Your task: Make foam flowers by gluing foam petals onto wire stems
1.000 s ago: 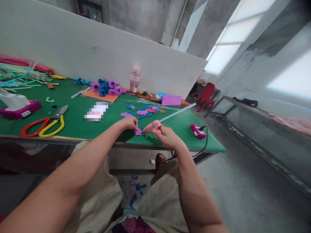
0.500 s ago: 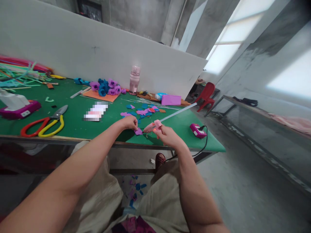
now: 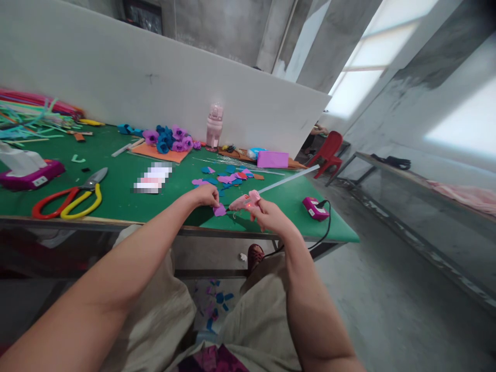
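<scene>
My left hand [image 3: 206, 196] pinches a small purple foam piece [image 3: 220, 210] just above the green table [image 3: 116, 199] near its front edge. My right hand [image 3: 268, 214] grips a pink glue gun [image 3: 245, 201], a long white glue stick [image 3: 289, 179] sticking out of its back. The gun's nozzle points left and almost touches the purple piece. More cut foam pieces [image 3: 228, 179] in blue, purple and red lie just beyond my hands.
Red and yellow handled shears [image 3: 70, 199] lie at the left front. A purple box [image 3: 29, 173], foam flowers [image 3: 170, 139], a pink bottle [image 3: 214, 126] and a pink block [image 3: 273, 159] stand further back. A pink power strip [image 3: 315, 208] sits at the right edge.
The glue gun has tilted slightly and its nozzle has come a little closer to the purple piece. My left hand has hardly moved.
</scene>
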{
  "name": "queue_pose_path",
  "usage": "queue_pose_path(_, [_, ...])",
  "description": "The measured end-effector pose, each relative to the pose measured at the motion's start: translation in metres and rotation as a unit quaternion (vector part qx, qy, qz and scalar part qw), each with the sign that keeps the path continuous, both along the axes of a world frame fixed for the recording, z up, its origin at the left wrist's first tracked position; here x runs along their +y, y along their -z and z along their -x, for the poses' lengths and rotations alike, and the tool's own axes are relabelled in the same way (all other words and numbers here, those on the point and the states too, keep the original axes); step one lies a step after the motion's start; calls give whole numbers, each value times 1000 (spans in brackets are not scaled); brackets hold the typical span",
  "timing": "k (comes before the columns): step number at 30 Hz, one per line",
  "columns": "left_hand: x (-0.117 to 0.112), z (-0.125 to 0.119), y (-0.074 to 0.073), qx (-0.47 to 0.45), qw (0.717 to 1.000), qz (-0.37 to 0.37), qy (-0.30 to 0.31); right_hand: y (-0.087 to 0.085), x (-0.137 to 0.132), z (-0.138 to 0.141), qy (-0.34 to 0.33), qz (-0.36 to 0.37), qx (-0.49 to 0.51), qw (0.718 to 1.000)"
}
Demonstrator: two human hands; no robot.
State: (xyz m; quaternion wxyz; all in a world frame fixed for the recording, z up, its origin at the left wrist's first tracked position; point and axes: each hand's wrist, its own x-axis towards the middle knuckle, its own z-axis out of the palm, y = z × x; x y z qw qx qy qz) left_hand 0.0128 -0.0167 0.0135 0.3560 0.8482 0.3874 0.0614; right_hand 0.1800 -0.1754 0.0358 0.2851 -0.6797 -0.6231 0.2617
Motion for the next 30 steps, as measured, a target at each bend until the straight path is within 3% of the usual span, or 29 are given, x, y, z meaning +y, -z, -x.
queue_pose_path(8, [4,7,-2,-33,997,72,-19,-2,-4,-16,-2,2,286,958])
queue_pose_path(17, [6,14,-6,-120,983,128,-49,9,4,-25,-19,-22,418,908])
queue_pose_path(20, [4,15,-9,-140,979,147,-34,16,13,-33,18,-28,394,918])
queue_pose_path(23, [2,17,-13,-159,973,167,-28,23,26,-44,77,-23,311,947])
queue_pose_path(30, [-7,20,-23,-179,966,186,-11,39,50,-58,177,-11,108,978])
